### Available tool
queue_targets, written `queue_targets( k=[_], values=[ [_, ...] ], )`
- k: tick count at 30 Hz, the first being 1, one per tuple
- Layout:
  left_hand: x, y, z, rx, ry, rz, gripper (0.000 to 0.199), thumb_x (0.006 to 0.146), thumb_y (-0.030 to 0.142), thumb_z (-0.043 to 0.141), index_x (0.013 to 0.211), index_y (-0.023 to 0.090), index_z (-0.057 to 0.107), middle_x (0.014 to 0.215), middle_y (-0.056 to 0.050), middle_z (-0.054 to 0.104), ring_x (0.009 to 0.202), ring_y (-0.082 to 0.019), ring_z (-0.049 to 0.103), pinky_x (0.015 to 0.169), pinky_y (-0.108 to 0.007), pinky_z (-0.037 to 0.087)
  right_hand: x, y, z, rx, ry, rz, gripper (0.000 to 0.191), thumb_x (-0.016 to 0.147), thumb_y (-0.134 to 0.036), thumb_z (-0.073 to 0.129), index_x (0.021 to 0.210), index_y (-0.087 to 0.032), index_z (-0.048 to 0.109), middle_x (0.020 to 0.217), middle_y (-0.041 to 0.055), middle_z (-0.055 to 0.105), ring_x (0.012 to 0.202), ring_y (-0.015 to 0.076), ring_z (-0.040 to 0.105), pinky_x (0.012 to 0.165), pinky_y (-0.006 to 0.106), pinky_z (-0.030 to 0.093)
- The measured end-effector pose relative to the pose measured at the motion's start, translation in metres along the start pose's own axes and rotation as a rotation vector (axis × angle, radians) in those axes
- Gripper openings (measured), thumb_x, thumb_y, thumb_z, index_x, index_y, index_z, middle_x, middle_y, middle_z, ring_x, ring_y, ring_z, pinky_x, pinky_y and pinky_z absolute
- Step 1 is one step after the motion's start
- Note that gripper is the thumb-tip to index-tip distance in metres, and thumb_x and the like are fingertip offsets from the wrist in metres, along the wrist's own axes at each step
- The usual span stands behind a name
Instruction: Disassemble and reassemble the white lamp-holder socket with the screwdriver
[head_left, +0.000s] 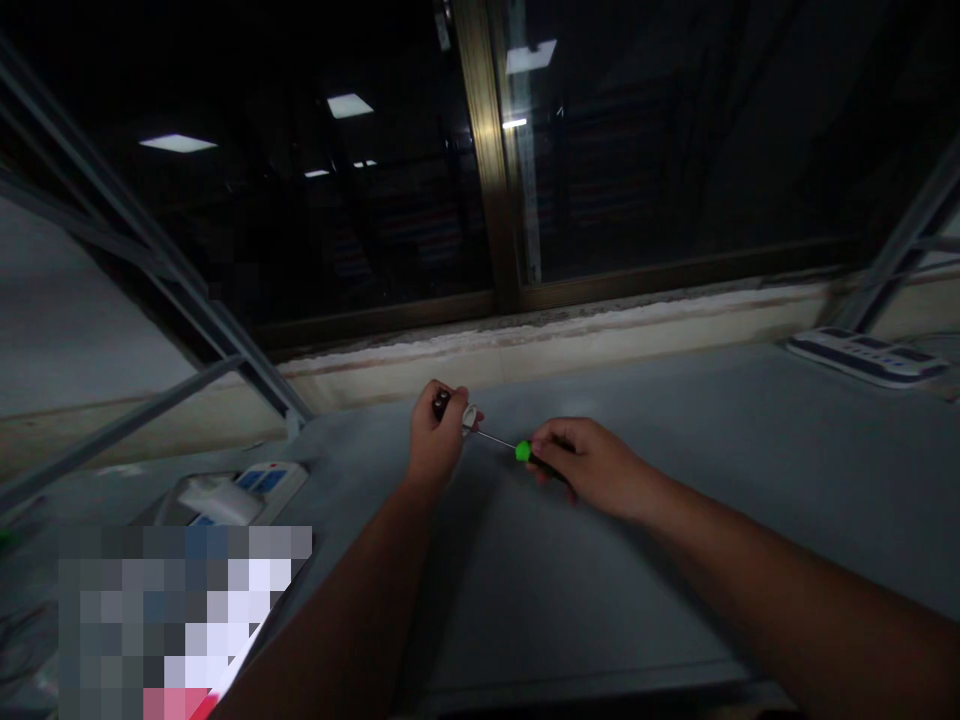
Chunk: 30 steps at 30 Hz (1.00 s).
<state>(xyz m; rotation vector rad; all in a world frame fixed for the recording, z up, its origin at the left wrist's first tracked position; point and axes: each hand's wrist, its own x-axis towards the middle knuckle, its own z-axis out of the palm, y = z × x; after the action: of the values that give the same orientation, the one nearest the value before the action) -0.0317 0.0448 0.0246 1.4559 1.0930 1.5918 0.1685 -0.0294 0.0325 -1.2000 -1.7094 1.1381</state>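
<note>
My left hand (438, 435) grips a small dark object (442, 404) with a whitish part (470, 417) at its side; its exact kind is hard to tell. My right hand (577, 465) holds a screwdriver (523, 451) with a green and black handle. Its thin metal shaft (495, 441) points left towards the whitish part, and the tip seems to touch it. Both hands are raised close together over a grey tabletop (525, 600), and my fingers hide much of the small object.
A white and blue power strip (866, 357) lies at the far right of the table. Another (270, 485) at the left has a white object (217, 500) on it. Grey metal bars (150, 270) rise at the left, before a dark window (660, 150).
</note>
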Motion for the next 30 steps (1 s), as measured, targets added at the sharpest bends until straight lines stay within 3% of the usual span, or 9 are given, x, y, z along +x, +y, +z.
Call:
queue_targets(
  k=[2,4,8,11,17,20,22,26,30],
  values=[
    [0.0,0.0,0.0,0.019,-0.015,0.022,0.029,0.086,0.04,0.07,0.076,0.022,0.05,0.058,0.004,0.059,0.055,-0.014,0.065,0.051,-0.022,0.045,0.006,0.007,0.0,0.234,-0.063,0.177,0.025,0.098,-0.035,0.046,0.092,-0.018,0.063,0.082,0.0064,0.071,0.062,0.0136,0.061,0.044,0.022,0.036],
    [0.0,0.0,0.0,0.036,-0.022,0.031,0.029,0.086,0.039,0.07,0.075,0.022,0.05,0.057,0.004,0.06,0.054,-0.014,0.064,0.051,-0.022,0.045,0.01,0.013,-0.001,0.313,-0.077,0.221,0.025,0.096,-0.041,0.049,0.098,-0.019,0.061,0.084,0.005,0.07,0.059,0.0125,0.059,0.041,0.021,0.031],
    [0.001,-0.001,-0.001,0.084,-0.01,0.053,0.028,0.087,0.038,0.068,0.075,0.022,0.05,0.058,0.003,0.061,0.055,-0.015,0.064,0.053,-0.024,0.046,0.011,0.022,0.0,0.004,-0.001,-0.01,0.039,0.071,-0.043,0.082,0.087,-0.022,0.054,0.074,-0.0032,0.059,0.063,0.0114,0.05,0.052,0.023,0.031],
    [0.0,0.0,-0.001,0.098,-0.008,0.064,0.027,0.089,0.038,0.066,0.075,0.023,0.048,0.059,0.003,0.062,0.055,-0.014,0.063,0.054,-0.024,0.046,0.011,0.025,0.001,-0.228,0.103,-0.161,0.034,0.073,-0.035,0.08,0.073,-0.021,0.049,0.068,-0.0049,0.05,0.064,0.0109,0.044,0.057,0.024,0.03],
    [0.0,0.003,0.0,0.097,0.006,0.072,0.026,0.089,0.036,0.066,0.075,0.022,0.048,0.059,0.003,0.06,0.056,-0.014,0.063,0.053,-0.024,0.048,0.011,0.022,0.004,0.059,-0.244,0.078,0.037,0.097,-0.05,0.048,0.08,-0.019,0.058,0.065,-0.0012,0.057,0.051,0.0106,0.051,0.048,0.024,0.037],
    [0.0,0.002,0.001,0.111,-0.009,0.066,0.027,0.088,0.036,0.066,0.075,0.022,0.047,0.059,0.004,0.057,0.057,-0.015,0.065,0.051,-0.023,0.047,0.01,0.021,0.006,0.106,-0.296,0.173,0.046,0.099,-0.054,0.04,0.091,-0.016,0.064,0.067,-0.0004,0.058,0.049,0.0102,0.05,0.044,0.023,0.036],
    [0.0,0.0,0.001,0.126,-0.026,0.069,0.027,0.087,0.036,0.066,0.074,0.022,0.047,0.058,0.004,0.056,0.058,-0.015,0.066,0.051,-0.023,0.048,0.011,0.022,0.006,0.015,-0.25,0.093,0.043,0.097,-0.055,0.047,0.087,-0.017,0.064,0.066,-0.0014,0.056,0.051,0.0101,0.05,0.046,0.023,0.035],
    [0.001,-0.002,0.002,0.122,-0.025,0.063,0.027,0.087,0.036,0.066,0.074,0.021,0.047,0.057,0.006,0.055,0.056,-0.014,0.065,0.051,-0.022,0.05,0.009,0.023,0.004,-0.31,0.052,-0.192,0.026,0.081,-0.039,0.075,0.081,-0.019,0.058,0.072,-0.0018,0.06,0.066,0.0127,0.055,0.06,0.024,0.037],
    [-0.001,0.003,0.003,0.141,0.011,0.053,0.026,0.088,0.034,0.064,0.073,0.021,0.046,0.058,0.005,0.054,0.056,-0.014,0.065,0.05,-0.021,0.049,0.003,0.014,0.005,-0.601,0.17,-0.271,0.017,0.09,-0.032,0.067,0.084,-0.019,0.058,0.077,0.0019,0.066,0.07,0.016,0.058,0.064,0.027,0.034]
  ],
)
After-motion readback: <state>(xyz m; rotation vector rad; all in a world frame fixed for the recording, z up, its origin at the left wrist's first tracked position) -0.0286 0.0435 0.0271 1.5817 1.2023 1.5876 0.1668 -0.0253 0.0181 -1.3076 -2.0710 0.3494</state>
